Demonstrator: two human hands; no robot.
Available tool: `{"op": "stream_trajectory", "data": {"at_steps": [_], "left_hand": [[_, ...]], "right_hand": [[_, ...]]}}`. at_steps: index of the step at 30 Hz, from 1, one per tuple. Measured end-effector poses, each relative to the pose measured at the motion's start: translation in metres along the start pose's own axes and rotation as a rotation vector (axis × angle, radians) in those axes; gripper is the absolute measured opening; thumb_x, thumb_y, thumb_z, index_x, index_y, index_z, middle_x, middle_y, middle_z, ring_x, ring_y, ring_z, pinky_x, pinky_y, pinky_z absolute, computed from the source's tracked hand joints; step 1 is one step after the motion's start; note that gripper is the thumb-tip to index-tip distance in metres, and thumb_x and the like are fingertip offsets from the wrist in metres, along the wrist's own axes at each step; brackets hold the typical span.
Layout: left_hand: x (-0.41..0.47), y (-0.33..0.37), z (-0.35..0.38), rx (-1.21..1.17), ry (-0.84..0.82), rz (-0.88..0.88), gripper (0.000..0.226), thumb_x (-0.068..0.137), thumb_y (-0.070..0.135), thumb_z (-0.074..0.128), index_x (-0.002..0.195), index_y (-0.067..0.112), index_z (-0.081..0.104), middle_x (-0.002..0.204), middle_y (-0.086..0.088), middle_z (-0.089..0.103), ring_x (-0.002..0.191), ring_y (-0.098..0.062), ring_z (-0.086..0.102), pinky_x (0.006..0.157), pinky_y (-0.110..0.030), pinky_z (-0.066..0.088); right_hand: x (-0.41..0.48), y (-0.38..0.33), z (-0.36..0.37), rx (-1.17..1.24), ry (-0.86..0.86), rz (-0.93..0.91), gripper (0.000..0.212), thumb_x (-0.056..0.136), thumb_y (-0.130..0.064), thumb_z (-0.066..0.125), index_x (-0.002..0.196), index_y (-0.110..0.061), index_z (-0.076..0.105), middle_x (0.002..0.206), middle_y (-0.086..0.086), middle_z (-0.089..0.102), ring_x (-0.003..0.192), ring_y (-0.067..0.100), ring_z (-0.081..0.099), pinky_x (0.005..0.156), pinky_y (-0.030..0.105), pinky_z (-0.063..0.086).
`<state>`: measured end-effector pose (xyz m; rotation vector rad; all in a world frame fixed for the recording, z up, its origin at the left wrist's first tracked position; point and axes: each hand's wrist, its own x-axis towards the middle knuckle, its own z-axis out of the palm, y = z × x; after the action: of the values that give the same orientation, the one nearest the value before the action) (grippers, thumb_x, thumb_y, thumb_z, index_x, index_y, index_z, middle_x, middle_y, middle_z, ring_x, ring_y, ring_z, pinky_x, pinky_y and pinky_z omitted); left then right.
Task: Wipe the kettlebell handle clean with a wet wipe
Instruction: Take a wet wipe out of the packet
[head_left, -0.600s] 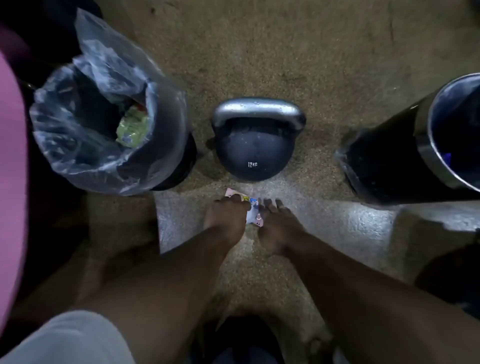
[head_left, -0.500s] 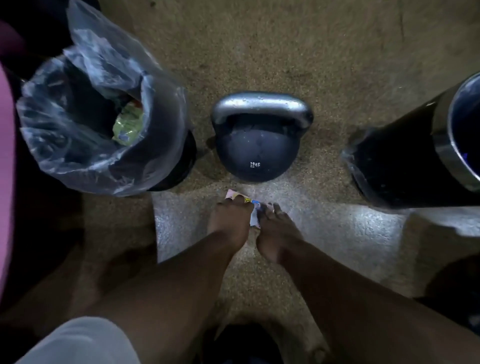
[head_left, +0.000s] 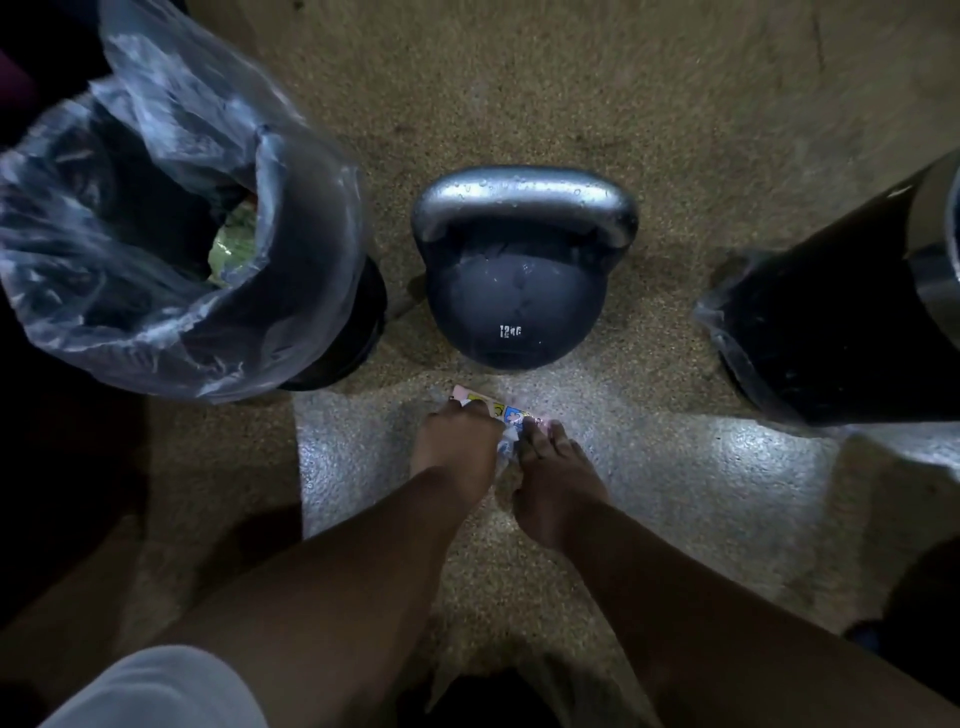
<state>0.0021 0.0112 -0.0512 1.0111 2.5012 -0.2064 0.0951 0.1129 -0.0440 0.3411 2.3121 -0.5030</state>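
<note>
A dark kettlebell (head_left: 517, 306) marked 12 kg stands on the speckled floor, its silver handle (head_left: 524, 200) beaded with droplets. Just in front of it lies a small pink wet-wipe packet (head_left: 485, 408) with a colourful print. My left hand (head_left: 457, 447) grips the packet's left part from above. My right hand (head_left: 550, 467) pinches at the packet's right end, where a bit of white wipe (head_left: 506, 449) shows between the two hands. Both hands are a short way in front of the kettlebell and do not touch it.
A black bin lined with a clear plastic bag (head_left: 171, 260) stands left of the kettlebell, with greenish rubbish inside. Another black bin with a metal rim (head_left: 852, 332) stands at the right. My knee in pale cloth (head_left: 156, 686) is at the bottom left.
The hands have drawn closer together on the packet, and a bit of white wipe now shows between them. The kettlebell and bins have not moved.
</note>
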Motion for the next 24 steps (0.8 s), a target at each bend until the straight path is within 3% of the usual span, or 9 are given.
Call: {"op": "stream_trajectory", "data": {"at_steps": [4,9,13,15,17,19,22,24], "left_hand": [[-0.002,-0.003,0.002,-0.100,0.042,-0.076,0.025,0.091,0.033,0.057,0.113,0.030,0.068,0.101,0.000,0.070,0.093,-0.022,0.063,0.075,-0.032,0.053],[-0.015,-0.005,0.000,-0.761,0.184,-0.412,0.026,0.100,0.030,0.049,0.115,0.021,0.068,0.108,-0.005,0.071,0.095,-0.022,0.065,0.080,-0.029,0.048],[-0.025,-0.005,-0.003,-1.132,0.266,-0.605,0.020,0.099,0.016,0.051,0.103,0.010,0.070,0.100,-0.010,0.071,0.079,-0.014,0.058,0.065,-0.021,0.037],[-0.029,-0.004,-0.007,-1.377,0.324,-0.730,0.018,0.098,0.009,0.051,0.100,0.006,0.068,0.098,-0.010,0.070,0.077,-0.013,0.060,0.062,-0.017,0.040],[-0.034,-0.003,-0.014,-1.629,0.375,-0.825,0.016,0.099,0.007,0.050,0.100,0.005,0.066,0.097,-0.009,0.069,0.082,-0.020,0.064,0.068,-0.019,0.048],[-0.035,-0.004,-0.027,-1.813,0.438,-0.860,0.017,0.100,0.008,0.048,0.101,0.009,0.066,0.097,-0.010,0.070,0.086,-0.024,0.066,0.070,-0.030,0.054],[-0.036,-0.006,-0.052,-1.986,0.536,-0.861,0.017,0.101,0.010,0.049,0.101,0.011,0.066,0.090,-0.006,0.073,0.078,-0.017,0.070,0.063,-0.029,0.057],[-0.033,-0.010,-0.069,-2.057,0.584,-0.822,0.016,0.100,0.011,0.052,0.097,0.014,0.068,0.088,-0.005,0.074,0.079,-0.019,0.070,0.070,-0.034,0.056]], "right_hand": [[0.000,0.000,0.004,0.008,0.005,0.010,0.079,0.093,-0.039,0.041,0.155,-0.017,-0.002,0.161,0.001,-0.012,0.147,0.029,-0.013,0.121,0.040,0.001],[-0.002,-0.001,0.009,0.029,0.032,0.014,0.079,0.093,-0.044,0.040,0.155,-0.015,0.000,0.161,0.004,-0.010,0.147,0.031,-0.012,0.120,0.041,0.000],[-0.001,-0.004,0.007,0.032,0.019,0.025,0.079,0.092,-0.039,0.040,0.154,-0.015,-0.002,0.161,0.004,-0.012,0.147,0.032,-0.014,0.120,0.041,-0.001],[0.001,-0.005,0.007,0.019,0.005,0.033,0.079,0.092,-0.041,0.039,0.154,-0.016,-0.003,0.161,0.003,-0.013,0.147,0.031,-0.014,0.120,0.041,-0.001],[0.002,-0.005,0.006,0.028,-0.009,0.034,0.081,0.092,-0.046,0.039,0.154,-0.017,-0.003,0.161,0.001,-0.014,0.147,0.029,-0.016,0.120,0.040,-0.002],[0.003,-0.001,0.003,0.021,-0.001,0.029,0.082,0.092,-0.050,0.039,0.154,-0.017,-0.002,0.160,-0.001,-0.015,0.146,0.028,-0.017,0.120,0.039,-0.003],[0.003,0.006,-0.001,0.009,-0.010,0.011,0.076,0.094,-0.048,0.035,0.155,-0.019,-0.001,0.161,-0.003,-0.014,0.146,0.026,-0.017,0.120,0.038,-0.003],[0.002,0.012,-0.003,0.000,-0.017,0.007,0.072,0.095,-0.049,0.031,0.155,-0.020,0.001,0.161,-0.004,-0.013,0.147,0.025,-0.017,0.119,0.037,-0.003]]}}
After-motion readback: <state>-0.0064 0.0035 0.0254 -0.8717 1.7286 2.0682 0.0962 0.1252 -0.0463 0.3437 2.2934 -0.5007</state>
